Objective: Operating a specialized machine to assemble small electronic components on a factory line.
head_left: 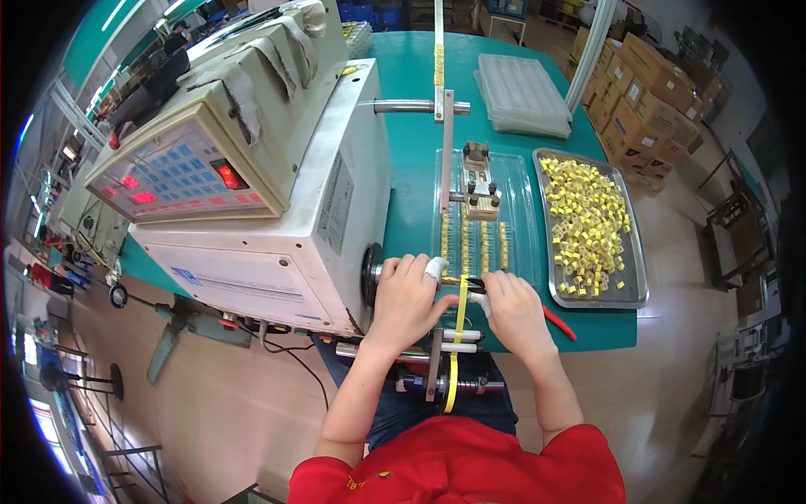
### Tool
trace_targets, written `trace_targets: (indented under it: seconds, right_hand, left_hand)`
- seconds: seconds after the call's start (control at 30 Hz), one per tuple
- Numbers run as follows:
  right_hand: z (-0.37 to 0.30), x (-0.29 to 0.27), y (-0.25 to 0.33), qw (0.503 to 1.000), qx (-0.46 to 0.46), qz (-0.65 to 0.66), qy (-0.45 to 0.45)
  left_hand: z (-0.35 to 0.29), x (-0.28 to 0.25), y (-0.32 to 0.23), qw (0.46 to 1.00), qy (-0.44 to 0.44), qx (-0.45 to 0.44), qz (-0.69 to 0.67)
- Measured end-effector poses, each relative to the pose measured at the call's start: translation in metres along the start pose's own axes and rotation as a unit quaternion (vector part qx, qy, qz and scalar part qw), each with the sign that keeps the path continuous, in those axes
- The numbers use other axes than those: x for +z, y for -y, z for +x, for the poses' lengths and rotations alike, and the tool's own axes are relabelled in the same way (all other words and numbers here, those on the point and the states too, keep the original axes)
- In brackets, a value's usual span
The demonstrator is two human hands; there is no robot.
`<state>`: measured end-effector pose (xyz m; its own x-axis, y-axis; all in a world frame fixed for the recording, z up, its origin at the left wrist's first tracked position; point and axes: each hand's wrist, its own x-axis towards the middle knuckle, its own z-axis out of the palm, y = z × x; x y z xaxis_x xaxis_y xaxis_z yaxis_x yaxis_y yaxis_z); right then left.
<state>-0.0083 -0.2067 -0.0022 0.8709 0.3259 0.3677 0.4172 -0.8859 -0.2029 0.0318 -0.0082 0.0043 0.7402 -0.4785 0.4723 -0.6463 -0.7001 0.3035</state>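
A strip of yellow tape (461, 307) runs up from the rollers and passes between my hands. My left hand (407, 298) is closed, fingers curled beside the machine's dark round spindle (371, 275); what it grips is hidden. White wrapping (436, 267) covers one of its fingertips. My right hand (516, 312) is closed just right of the tape, with white wrapping at its fingers too. A red-handled tool (560, 323) comes out from under this palm, and a dark tip shows by the fingertips at the tape. The tool's exact kind is hidden.
The white winding machine (252, 269) with a lit control panel (180, 181) stands left. Beyond my hands, a clear tray (525, 202) holds rows of small yellow-wrapped parts. A metal tray (640, 281) of loose yellow parts lies right, clear trays (522, 88) behind. Cartons (646, 109) stand far right.
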Motion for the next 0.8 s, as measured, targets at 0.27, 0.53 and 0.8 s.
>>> trace_targets:
  seconds: [0.27,0.53,0.8]
  right_hand:
    - [0.003,-0.005,-0.001,1.000,-0.013,0.012,0.022]
    - [0.004,-0.009,0.002,0.994,0.013,0.017,-0.104]
    - [0.014,0.020,0.003,0.837,0.308,0.451,0.013]
  left_hand:
    - [0.000,0.001,0.000,1.000,-0.004,-0.002,-0.005]
    - [-0.001,0.000,0.000,1.000,-0.003,0.001,-0.008]
    - [0.002,-0.001,-0.006,1.000,0.006,-0.011,-0.005]
